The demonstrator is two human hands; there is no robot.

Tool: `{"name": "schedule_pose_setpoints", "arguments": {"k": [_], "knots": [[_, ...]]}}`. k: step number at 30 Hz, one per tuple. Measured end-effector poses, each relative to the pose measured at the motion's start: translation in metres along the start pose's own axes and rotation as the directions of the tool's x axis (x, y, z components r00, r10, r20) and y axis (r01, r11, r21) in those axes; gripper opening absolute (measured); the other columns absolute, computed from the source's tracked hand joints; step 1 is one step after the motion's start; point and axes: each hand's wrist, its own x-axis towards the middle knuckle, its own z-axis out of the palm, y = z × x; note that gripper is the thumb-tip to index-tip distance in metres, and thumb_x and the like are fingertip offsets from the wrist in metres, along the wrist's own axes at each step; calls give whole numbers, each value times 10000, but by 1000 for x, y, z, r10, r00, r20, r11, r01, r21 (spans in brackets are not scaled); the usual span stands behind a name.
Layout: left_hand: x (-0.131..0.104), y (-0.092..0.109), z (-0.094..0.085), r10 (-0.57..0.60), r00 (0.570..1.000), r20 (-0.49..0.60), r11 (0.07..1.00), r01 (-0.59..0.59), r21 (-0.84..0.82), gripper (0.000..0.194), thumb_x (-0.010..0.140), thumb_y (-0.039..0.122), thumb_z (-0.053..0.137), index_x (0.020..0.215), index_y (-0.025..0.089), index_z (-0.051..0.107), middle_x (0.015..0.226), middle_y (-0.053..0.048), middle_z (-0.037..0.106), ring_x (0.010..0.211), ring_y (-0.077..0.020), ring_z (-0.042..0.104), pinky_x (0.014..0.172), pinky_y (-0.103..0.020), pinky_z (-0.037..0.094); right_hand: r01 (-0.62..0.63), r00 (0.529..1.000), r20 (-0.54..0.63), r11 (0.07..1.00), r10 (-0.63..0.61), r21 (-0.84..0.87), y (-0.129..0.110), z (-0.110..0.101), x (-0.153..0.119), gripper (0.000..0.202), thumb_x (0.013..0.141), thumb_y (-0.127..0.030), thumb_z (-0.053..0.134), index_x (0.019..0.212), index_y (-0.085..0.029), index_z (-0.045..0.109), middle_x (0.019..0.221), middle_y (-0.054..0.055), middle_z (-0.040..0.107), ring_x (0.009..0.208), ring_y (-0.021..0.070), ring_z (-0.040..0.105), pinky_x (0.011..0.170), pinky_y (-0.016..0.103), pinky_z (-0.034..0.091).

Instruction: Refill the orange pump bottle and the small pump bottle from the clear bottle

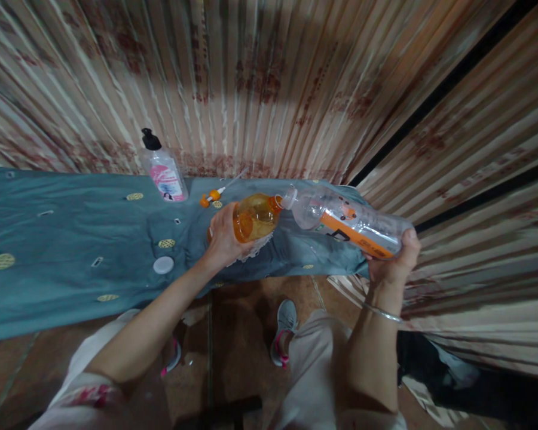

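My left hand (pixel 226 236) is wrapped round an orange bottle (pixel 256 218), which tilts with its open neck toward the right. My right hand (pixel 397 260) grips the base of a large clear bottle (pixel 354 221) with an orange label, held nearly level. The mouths of the two bottles meet, the clear one's neck at the orange one's opening. Behind my left hand, an orange pump top (pixel 211 197) with a thin tube lies on the blue cloth. Left of my left hand lies a round white cap (pixel 164 265).
A clear pump bottle (pixel 165 176) with a black top and pink label stands at the back of the cloth-covered table (pixel 72 239). Pleated curtains (pixel 260 89) hang behind and to the right, with dark poles (pixel 443 89) at the right. My legs and shoes are below the front edge.
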Motion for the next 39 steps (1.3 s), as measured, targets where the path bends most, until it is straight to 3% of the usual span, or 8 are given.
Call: {"name": "schedule_pose_setpoints", "arguments": {"k": [10,21,39], "knots": [[0,2,0,26,1000,-14,1000,-26,10,974,560,380,904,1406,174,469,1406,-200,630,1306,-435,611,1158,-635,439,-21,1000,1,999,21,25,0,-2,4,482,626,-652,684,842,-221,699,661,-20,593,444,114,436,311,199,197],[0,-1,0,12,1000,3,1000,-12,4,992,541,341,905,1425,207,474,1414,-169,629,1320,-413,605,1167,-609,437,8,1000,-13,1000,-8,20,3,-5,6,467,660,-633,669,849,-205,672,691,1,578,474,116,424,366,215,247],[0,1,-1,15,1000,3,1000,-15,21,998,539,345,918,1411,202,455,1397,-172,633,1309,-407,611,1165,-604,441,5,1000,-2,1000,-5,31,4,-6,7,512,634,-678,702,840,-211,662,669,-18,582,416,116,448,297,202,191]]}}
